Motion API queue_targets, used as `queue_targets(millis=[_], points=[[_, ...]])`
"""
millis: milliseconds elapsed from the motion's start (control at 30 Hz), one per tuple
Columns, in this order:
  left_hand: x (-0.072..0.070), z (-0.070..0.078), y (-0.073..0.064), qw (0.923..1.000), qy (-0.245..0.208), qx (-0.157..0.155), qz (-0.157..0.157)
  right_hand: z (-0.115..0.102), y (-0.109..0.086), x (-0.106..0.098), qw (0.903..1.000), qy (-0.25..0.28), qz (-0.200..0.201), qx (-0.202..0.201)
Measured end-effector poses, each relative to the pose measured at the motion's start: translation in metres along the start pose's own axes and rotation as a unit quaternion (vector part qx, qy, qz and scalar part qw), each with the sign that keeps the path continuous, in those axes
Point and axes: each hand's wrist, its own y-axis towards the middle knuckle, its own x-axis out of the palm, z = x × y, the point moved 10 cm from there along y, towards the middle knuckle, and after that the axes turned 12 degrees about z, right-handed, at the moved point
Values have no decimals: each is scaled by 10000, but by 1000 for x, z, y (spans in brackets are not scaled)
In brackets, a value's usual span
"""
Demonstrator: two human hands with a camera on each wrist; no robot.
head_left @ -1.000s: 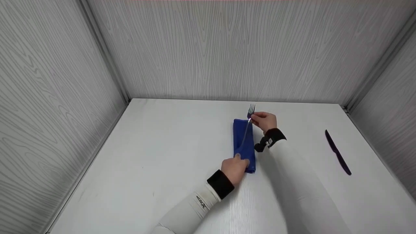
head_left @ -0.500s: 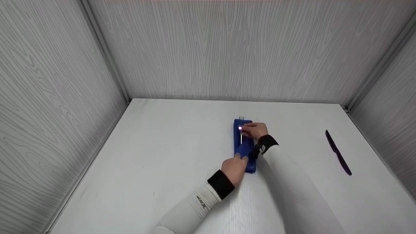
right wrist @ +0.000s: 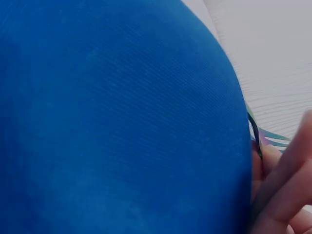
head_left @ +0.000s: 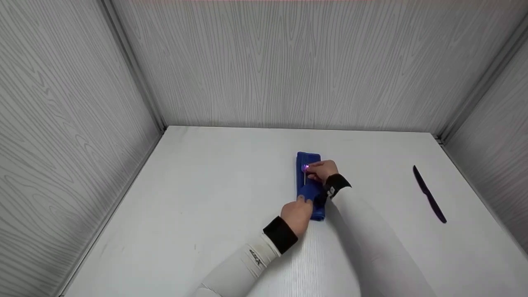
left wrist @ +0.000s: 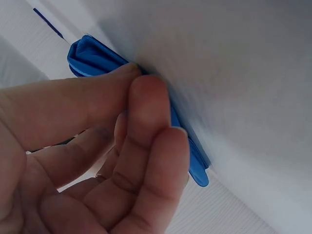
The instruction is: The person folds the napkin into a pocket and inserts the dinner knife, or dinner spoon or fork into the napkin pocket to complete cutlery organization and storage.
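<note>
A folded blue cloth napkin [head_left: 308,158] lies lengthwise on the white table. My left hand [head_left: 296,214] pinches its upper layer near the close end and lifts it slightly; in the left wrist view, thumb and fingers meet on the blue cloth [left wrist: 95,56]. My right hand [head_left: 324,170] pinches a shiny fork [head_left: 305,178] near its neck, above the napkin. The handle points toward me, and its lower end is hidden by the lifted cloth. Raised cloth fills most of the right wrist view, with the fork's iridescent tines [right wrist: 275,139] showing past its edge.
A dark purple table knife [head_left: 429,194] lies apart on the right side of the table [head_left: 214,185]. Grey wood-grain panels [head_left: 264,62] enclose the back and both sides.
My right hand has brought the fork left and toward me, straightening it along the napkin and sliding its handle under the lifted cloth. The left hand has stayed almost in place.
</note>
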Motion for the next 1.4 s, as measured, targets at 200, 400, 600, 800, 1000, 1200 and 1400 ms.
queue_targets(millis=[200,400,600,800,1000,1200,1400], points=[[1,1,0,9998,41,97,-143,0,1,3,9991,-393,-66,-142],[2,2,0,9994,99,190,-271,-5,5,5,9956,-780,-34,-522],[3,3,-1,9994,85,250,-239,-13,4,8,9837,-1460,92,-1045],[5,3,-1,9990,55,240,-368,-16,4,10,9709,-2012,171,-1288],[6,4,-2,9985,93,197,-510,-16,3,11,9656,-2165,106,-1434],[6,2,0,9986,59,187,-501,-16,3,11,9659,-2136,95,-1458],[3,2,1,9993,76,215,-286,-14,7,8,9724,-1941,89,-1294]])
